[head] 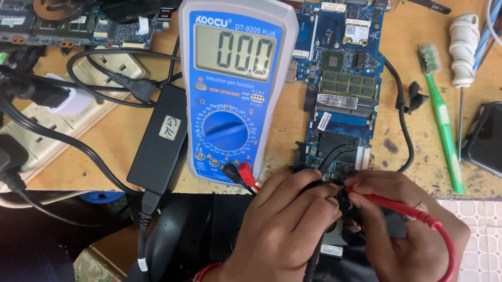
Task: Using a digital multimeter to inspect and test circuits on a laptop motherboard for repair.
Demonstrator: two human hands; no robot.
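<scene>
Both probes look set on the lower edge of the blue circuit board [341,95]: the left hand [279,226] closes its grip on the black probe [315,253], the right hand [407,230] pinches the red probe [400,207]. Above the left grip, the multimeter [237,84] shows 0, so no reading yet.

Left hand [282,229] and right hand [410,230] press black and red probe [406,210] onto blue circuit board [341,95]; multimeter [233,84] beside it on worktop [408,50].
</scene>
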